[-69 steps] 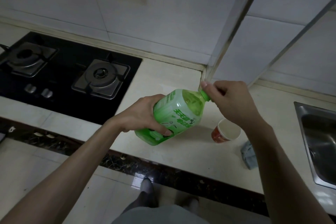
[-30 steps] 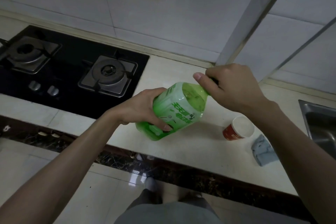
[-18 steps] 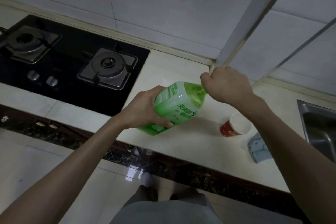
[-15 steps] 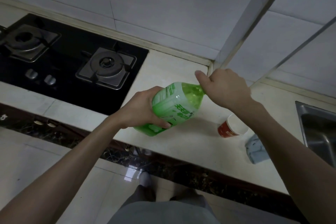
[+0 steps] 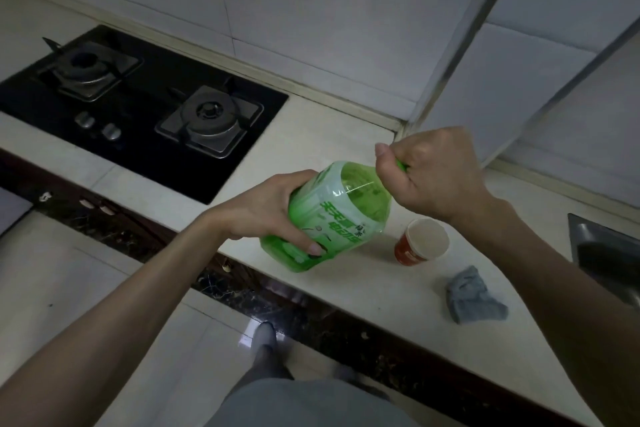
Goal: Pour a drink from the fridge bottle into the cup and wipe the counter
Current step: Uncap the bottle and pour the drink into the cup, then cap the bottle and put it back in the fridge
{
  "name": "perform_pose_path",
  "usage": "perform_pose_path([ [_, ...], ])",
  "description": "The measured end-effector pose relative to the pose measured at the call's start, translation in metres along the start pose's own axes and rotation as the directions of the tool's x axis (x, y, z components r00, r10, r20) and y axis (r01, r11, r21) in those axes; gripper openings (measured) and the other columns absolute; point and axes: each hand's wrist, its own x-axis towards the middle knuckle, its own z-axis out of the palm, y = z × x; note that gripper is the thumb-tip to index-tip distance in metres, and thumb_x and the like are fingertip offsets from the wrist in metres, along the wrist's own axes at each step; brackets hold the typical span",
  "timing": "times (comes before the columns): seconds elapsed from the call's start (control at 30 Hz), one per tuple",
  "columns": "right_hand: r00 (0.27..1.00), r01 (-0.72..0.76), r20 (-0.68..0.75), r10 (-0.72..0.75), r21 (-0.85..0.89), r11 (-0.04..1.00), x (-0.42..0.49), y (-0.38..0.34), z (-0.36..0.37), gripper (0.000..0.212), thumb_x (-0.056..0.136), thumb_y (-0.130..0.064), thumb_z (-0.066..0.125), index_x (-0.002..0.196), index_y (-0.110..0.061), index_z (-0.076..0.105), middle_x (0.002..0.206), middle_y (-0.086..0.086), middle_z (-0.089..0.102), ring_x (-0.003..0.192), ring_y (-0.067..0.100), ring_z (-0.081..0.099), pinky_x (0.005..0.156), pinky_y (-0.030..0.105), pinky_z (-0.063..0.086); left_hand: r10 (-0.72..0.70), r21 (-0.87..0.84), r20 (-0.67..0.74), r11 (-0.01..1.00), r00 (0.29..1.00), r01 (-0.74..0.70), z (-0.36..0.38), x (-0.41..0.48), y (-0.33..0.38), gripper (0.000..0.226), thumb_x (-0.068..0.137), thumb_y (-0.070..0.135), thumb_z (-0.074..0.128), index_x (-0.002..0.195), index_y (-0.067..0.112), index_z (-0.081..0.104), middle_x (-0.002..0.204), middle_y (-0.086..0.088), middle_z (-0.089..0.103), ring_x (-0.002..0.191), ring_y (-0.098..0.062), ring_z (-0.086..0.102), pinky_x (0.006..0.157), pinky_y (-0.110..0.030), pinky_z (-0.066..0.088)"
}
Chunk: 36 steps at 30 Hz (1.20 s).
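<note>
A: Where's the bottle (image 5: 329, 215)?
B: Tilted above the bench (image 5: 363, 291), left hand (image 5: 266, 208) wrapped round its body, right hand (image 5: 429, 173) closed over the cap (image 5: 401, 166).
A: And the cup (image 5: 420, 242)?
B: Upright on the bench, just right of the bottle. A grey cloth (image 5: 472, 295) lies near it, a hob (image 5: 138, 107) to the left, a sink (image 5: 609, 253) at the right edge.

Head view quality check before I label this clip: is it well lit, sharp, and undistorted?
Head view: dim overall; wide-angle bending curves the counter edge; bottle label print is soft; hob shows no strong glare; cup readable.
</note>
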Motion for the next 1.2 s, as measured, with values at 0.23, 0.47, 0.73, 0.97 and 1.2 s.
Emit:
perform_pose_path([
  [0.23, 0.954, -0.272, 0.152, 0.260, 0.057, 0.961, -0.021, 0.027, -0.009, 0.050, 0.083, -0.038, 0.025, 0.040, -0.013, 0.023, 0.036, 0.001, 0.021, 0.037, 0.012, 0.022, 0.052, 0.029, 0.027, 0.040, 0.138, -0.409, 0.990, 0.912, 0.018, 0.082, 0.009, 0.006, 0.079, 0.052, 0.024, 0.096, 0.120, 0.025, 0.055, 0.101, 0.014, 0.068, 0.095, 0.004, 0.064, 0.076, -0.011, 0.051],
  [0.47, 0.942, -0.290, 0.193, 0.273, 0.064, 0.955, -0.046, 0.045, -0.026, 0.060, 0.090, -0.045, 0.035, 0.044, -0.008, 0.038, 0.042, 0.005, 0.033, 0.043, 0.021, 0.035, 0.047, 0.027, 0.020, 0.017, 0.178, -0.536, 0.979, 0.844, 0.093, 0.127, 0.007, 0.015, 0.087, 0.051, 0.031, 0.096, 0.126, 0.027, 0.052, 0.103, 0.015, 0.066, 0.095, 0.000, 0.063, 0.077, -0.014, 0.052],
  [0.73, 0.993, -0.067, 0.106, 0.054, 0.121, 0.990, -0.052, 0.039, -0.043, 0.060, 0.084, -0.050, 0.027, 0.041, -0.011, 0.037, 0.035, -0.004, 0.022, 0.037, 0.017, 0.025, 0.047, 0.024, 0.016, -0.041, 0.130, -0.395, 0.987, 0.918, 0.100, 0.124, -0.021, 0.035, 0.082, 0.057, 0.028, 0.094, 0.127, 0.023, 0.052, 0.113, 0.006, 0.068, 0.104, -0.011, 0.067, 0.087, -0.039, 0.059],
  [0.97, 0.979, -0.182, 0.139, 0.151, 0.254, 0.950, -0.047, 0.020, -0.032, 0.051, 0.083, -0.033, 0.038, 0.038, -0.013, 0.026, 0.035, 0.003, 0.022, 0.037, 0.015, 0.025, 0.045, 0.025, 0.017, 0.014, 0.231, -0.606, 0.960, 0.796, 0.159, 0.145, -0.030, 0.028, 0.088, 0.056, 0.036, 0.093, 0.130, 0.019, 0.049, 0.110, 0.007, 0.066, 0.101, -0.010, 0.064, 0.088, -0.033, 0.055],
  [1.2, 0.958, -0.281, 0.165, 0.236, 0.360, 0.890, -0.035, -0.017, -0.024, 0.063, 0.093, -0.042, 0.040, 0.043, -0.005, 0.035, 0.040, 0.009, 0.033, 0.039, 0.020, 0.033, 0.047, 0.030, 0.026, 0.107, 0.290, -0.742, 0.941, 0.662, 0.172, 0.134, -0.053, 0.016, 0.093, 0.055, 0.041, 0.091, 0.133, 0.019, 0.045, 0.114, 0.008, 0.061, 0.103, -0.012, 0.058, 0.089, -0.031, 0.050],
])
